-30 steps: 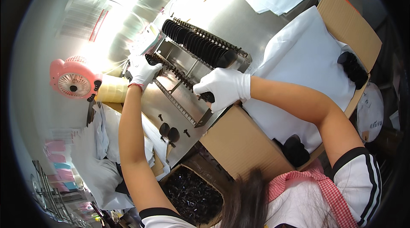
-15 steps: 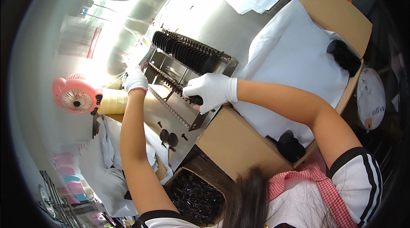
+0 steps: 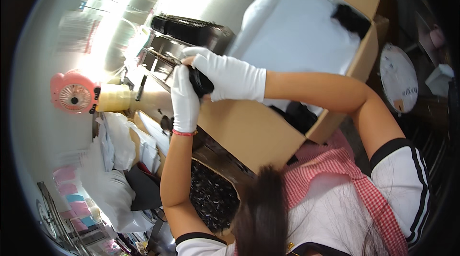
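My gloved left hand [image 3: 184,100] and gloved right hand [image 3: 232,75] meet near the front of a metal rack. Between them is a small bundle of black rounded pieces [image 3: 199,82], blurred by motion. Both hands have their fingers closed around it, the right from above and the left from the side. Beyond the hands, a row of black discs [image 3: 179,30] stands in the metal rack [image 3: 158,54]. My right forearm passes over an open cardboard box [image 3: 249,129] lined with a white sheet [image 3: 292,30].
Black bundles [image 3: 352,20] lie on the white sheet at the box's far corner, with more black pieces [image 3: 300,118] at its near side. A bin of small black parts [image 3: 213,196] stands below. At left are a pink fan [image 3: 74,91], a yellow roll [image 3: 114,98] and white bags [image 3: 117,141].
My left hand has left the far side of the rack and come right and nearer to join my right hand at the black pieces. The whole view has shifted.
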{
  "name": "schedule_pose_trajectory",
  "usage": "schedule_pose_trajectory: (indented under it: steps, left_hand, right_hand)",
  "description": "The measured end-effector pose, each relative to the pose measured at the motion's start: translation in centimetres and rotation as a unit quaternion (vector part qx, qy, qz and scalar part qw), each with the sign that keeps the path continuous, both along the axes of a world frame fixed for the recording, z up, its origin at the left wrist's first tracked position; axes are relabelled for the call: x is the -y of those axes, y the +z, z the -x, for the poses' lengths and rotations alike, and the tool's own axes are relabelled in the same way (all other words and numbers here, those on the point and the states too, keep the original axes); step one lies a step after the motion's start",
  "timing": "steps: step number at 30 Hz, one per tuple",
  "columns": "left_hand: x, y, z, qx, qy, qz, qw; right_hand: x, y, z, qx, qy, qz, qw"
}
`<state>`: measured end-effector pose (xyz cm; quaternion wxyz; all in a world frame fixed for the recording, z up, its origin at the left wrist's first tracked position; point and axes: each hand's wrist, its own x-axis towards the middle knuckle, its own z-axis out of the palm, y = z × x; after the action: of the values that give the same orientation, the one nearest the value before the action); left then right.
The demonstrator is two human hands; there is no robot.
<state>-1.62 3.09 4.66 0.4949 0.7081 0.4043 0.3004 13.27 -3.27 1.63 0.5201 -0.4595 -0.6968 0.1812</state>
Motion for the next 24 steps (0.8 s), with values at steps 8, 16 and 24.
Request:
schedule_pose_trajectory:
  steps: [8,16,24]
  left_hand:
    - [8.0,-2.6,-3.5,0.141,-0.161,0.242,0.946]
    - [10.5,-4.8,-7.8,-0.170,-0.235,0.173,0.941]
    - [9.6,-5.8,-12.5,-0.380,-0.442,0.089,0.807]
  right_hand:
    - [8.6,-1.6,-2.8,0.101,-0.080,-0.038,0.991]
    - [15.5,-5.3,-11.4,-0.180,-0.048,0.253,0.949]
    - [16.2,-7.7,-12.1,-0.197,0.069,0.485,0.849]
